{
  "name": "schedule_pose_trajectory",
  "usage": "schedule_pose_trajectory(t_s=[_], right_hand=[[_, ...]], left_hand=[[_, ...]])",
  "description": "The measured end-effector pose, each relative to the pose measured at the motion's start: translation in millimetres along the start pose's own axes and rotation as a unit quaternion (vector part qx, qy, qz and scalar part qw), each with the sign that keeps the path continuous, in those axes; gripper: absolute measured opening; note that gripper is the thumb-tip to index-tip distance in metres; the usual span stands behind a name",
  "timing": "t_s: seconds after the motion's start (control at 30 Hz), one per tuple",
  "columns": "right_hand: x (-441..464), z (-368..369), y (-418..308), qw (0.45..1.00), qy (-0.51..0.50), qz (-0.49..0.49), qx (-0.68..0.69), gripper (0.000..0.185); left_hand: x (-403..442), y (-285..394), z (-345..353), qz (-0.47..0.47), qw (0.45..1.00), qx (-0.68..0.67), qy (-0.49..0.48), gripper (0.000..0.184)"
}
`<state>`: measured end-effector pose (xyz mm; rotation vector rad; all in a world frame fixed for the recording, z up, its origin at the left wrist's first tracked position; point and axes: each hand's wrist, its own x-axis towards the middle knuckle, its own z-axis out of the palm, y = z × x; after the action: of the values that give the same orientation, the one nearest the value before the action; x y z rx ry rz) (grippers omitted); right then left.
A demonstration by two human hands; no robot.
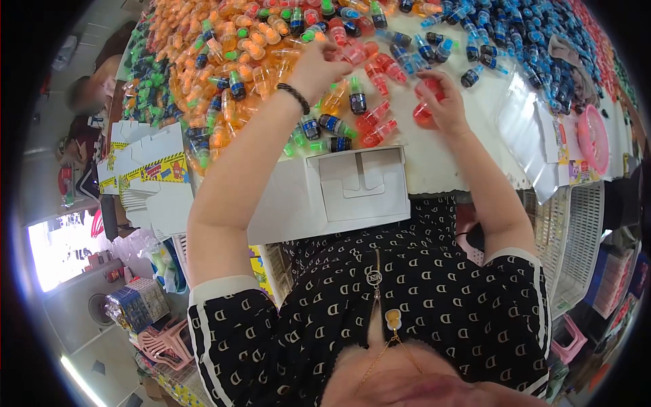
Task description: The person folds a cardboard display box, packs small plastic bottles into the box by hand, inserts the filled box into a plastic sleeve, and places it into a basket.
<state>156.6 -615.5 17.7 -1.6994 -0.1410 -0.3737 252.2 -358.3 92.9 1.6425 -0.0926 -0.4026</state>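
Observation:
My left hand (322, 68), with a dark braided band at the wrist, pinches a small red bottle (357, 51) above the pile's near edge. My right hand (444, 103) is curled round red bottles (426, 102); its fingers hide part of them, and I cannot tell how many there are. Between the hands lie loose red bottles (375, 115) and a dark bottle with a green cap (357, 96). Nearest my body, an open white box (363, 183) with a cut-out flap inside lies at the table's edge.
Orange bottles (261, 78) heap at the left, blue ones (515, 30) at the back right. Flattened printed cartons (152, 169) are stacked left. At right are a pink basket (593, 139), a clear plastic sheet (525, 129) and a white crate (566, 237). Another person's arm (105, 74) shows far left.

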Motion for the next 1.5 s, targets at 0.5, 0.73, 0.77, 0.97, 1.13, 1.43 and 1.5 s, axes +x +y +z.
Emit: schedule_pose_trajectory(t_s=[0.5,0.73,0.77,0.97,1.13,1.43,1.5], right_hand=[[9.6,-2.2,-83.7,0.845,-0.374,0.316,-0.215,0.030],[-2.2,31.0,-63.7,0.791,-0.355,0.018,-0.498,0.036],[-2.5,30.4,-63.8,0.791,-0.362,0.016,-0.493,0.036],[-7.8,16.0,-75.7,0.866,-0.331,-0.014,-0.374,0.026],[-8.5,26.4,-67.4,0.767,-0.369,-0.055,-0.522,0.020],[-13.3,7.0,-148.1,0.889,-0.294,-0.077,-0.343,0.013],[-28.4,12.3,-163.8,0.886,-0.290,-0.111,-0.344,0.012]], left_hand=[[18.3,0.0,60.0,0.333,0.577,0.729,-0.159,0.035],[-32.7,36.7,8.9,0.211,0.911,0.326,-0.138,0.044],[-45.8,38.6,0.7,0.191,0.933,0.264,-0.152,0.047],[-130.8,28.0,-24.7,0.052,0.984,0.096,-0.139,0.046],[-157.5,-8.4,-33.6,0.046,0.990,0.032,-0.133,0.041],[-191.9,-2.1,-7.5,0.227,0.936,0.245,-0.111,0.038],[-199.0,1.7,1.9,0.294,0.881,0.356,-0.106,0.038]])
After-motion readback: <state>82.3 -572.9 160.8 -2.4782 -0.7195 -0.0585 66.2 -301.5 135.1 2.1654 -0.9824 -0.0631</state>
